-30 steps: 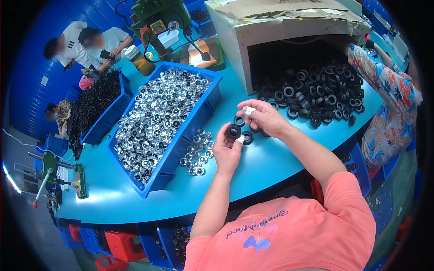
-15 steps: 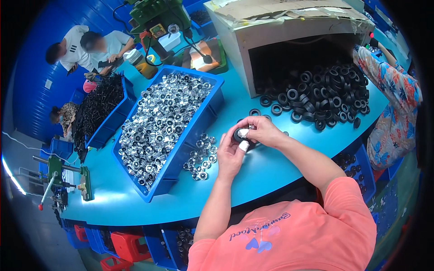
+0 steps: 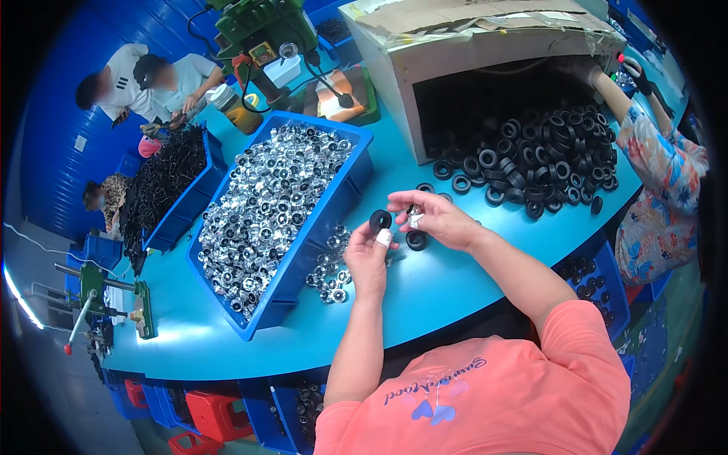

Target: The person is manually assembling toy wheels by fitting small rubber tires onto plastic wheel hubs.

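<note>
Upright in my left hand (image 3: 367,262), a black ring-shaped wheel (image 3: 380,221) is pinched between the fingers and the white-taped thumb. My right hand (image 3: 442,221) is just to its right, apart from the wheel, its fingers stretched out and its thumb also wrapped in white. A small dark patch between that thumb and the fingers is too small to make out. Below the right hand another black ring (image 3: 415,240) lies on the table. Clear plastic hubs (image 3: 331,274) are scattered left of my left hand.
A blue bin (image 3: 282,303) heaped with clear hubs stands at left on the turquoise table (image 3: 364,326). Black rings (image 3: 531,163) spill from a pale box (image 3: 415,98) at far right. A green press (image 3: 262,30) stands behind. A person in a floral sleeve (image 3: 660,159) reaches in from the right.
My hands have come apart; both were around the black wheel, and now only the left holds it, moved slightly left. The person at right has stretched an arm toward the box.
</note>
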A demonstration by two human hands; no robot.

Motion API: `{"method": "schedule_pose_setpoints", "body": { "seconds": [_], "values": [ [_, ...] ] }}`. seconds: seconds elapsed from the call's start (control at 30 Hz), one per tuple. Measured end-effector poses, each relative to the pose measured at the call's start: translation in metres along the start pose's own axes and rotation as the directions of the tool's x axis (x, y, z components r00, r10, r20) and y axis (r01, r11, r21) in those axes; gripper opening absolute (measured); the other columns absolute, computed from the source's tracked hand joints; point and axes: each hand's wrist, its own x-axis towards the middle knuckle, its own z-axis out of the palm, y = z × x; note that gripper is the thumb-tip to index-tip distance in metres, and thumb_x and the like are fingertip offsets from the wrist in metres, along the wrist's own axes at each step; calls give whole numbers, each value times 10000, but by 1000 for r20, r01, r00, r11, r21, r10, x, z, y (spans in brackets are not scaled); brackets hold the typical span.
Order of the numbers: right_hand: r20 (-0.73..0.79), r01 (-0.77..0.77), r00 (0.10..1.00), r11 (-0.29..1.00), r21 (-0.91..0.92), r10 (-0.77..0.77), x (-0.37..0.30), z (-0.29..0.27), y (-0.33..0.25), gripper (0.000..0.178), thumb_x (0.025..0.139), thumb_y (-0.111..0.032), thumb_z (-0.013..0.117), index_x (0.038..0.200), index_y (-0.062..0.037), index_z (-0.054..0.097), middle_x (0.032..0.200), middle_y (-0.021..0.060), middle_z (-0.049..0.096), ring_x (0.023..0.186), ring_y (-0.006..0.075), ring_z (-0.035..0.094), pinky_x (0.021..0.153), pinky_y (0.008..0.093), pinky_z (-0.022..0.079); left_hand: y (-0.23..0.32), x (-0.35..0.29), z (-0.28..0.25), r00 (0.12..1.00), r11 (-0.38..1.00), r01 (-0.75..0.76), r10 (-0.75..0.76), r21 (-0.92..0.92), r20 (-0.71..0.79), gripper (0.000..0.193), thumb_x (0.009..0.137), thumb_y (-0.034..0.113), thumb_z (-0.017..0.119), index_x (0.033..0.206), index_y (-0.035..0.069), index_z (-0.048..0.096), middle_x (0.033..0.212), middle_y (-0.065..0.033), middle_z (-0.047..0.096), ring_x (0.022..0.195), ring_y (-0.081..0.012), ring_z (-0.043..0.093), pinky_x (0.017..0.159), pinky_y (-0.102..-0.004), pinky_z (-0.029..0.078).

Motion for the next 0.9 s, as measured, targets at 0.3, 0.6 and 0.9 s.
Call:
{"method": "schedule_pose_setpoints", "body": {
  "seconds": [0.3,0.6,0.9],
  "values": [
    [-9,192,976,876,-442,-218,-1,-1,13,324,959,-8,668,1280,-34,699,1283,64,600,994,141,665,858,298,584,-2,0,-3,1000,999,-5,5,-39,-2,312,957,41,753,1243,-21,643,1180,-92,712,1016,-144,693,832,-290,604],
    [-52,89,993,963,-255,-106,-2,3,12,185,951,-6,715,1136,-17,715,1131,43,584,949,120,683,790,262,606,2,-1,4,997,999,37,-38,7,74,443,981,3,705,1404,-53,586,1259,-127,693,1106,-186,696,903,-323,615],
    [-93,66,992,986,-154,-81,1,4,16,189,939,36,716,1124,11,686,1030,71,661,933,134,701,773,286,636,-12,1,1,987,993,-19,0,118,160,468,998,-72,620,1460,-51,550,1268,-94,602,1125,-190,678,970,-346,599]
  ]
}}
